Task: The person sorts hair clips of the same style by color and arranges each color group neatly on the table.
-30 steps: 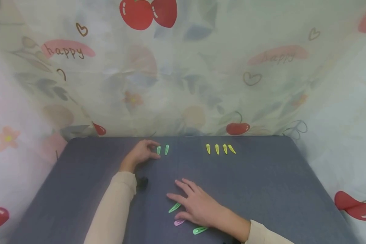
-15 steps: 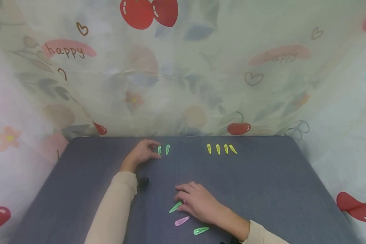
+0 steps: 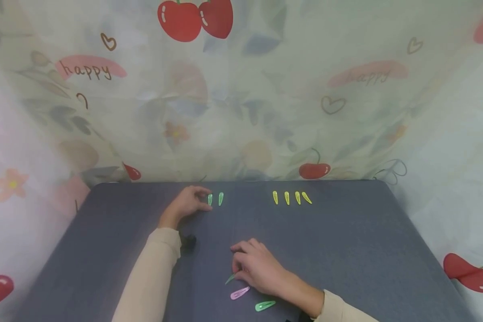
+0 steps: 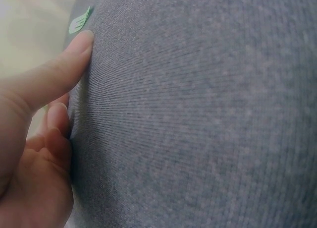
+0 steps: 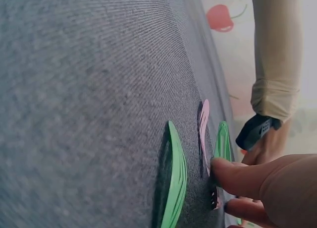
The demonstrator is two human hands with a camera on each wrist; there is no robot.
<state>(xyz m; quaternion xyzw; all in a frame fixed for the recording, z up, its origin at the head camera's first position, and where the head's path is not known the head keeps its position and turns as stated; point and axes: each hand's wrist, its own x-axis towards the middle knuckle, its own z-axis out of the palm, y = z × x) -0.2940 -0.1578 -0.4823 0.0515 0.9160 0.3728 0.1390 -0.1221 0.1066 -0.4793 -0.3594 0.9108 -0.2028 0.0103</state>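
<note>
At the table's far edge my left hand [image 3: 187, 201] holds a green hair clip [image 3: 210, 199] between thumb and fingertips. A second green clip [image 3: 221, 199] lies just right of it. Nearer, my right hand [image 3: 259, 268] pinches another green hair clip [image 3: 230, 279] between thumb and curled fingers, which hide most of it. In the right wrist view that clip [image 5: 223, 139] stands tilted up by the thumb. A pink hair clip [image 3: 239, 293] and a green one [image 3: 265, 306] lie in front of the right hand. A small pink piece [image 5: 216, 198] shows under its fingers.
Several yellow hair clips [image 3: 287, 198] lie in a row at the far right of the middle. The dark grey table [image 3: 346, 250] ends at a printed curtain [image 3: 241, 98]. A dark device [image 5: 257, 131] sits at the left wrist.
My right hand's spread fingers have drawn in and curled over the nearest green clip, which has shifted and is now mostly covered. The pink clip is uncovered. My left hand has stayed put.
</note>
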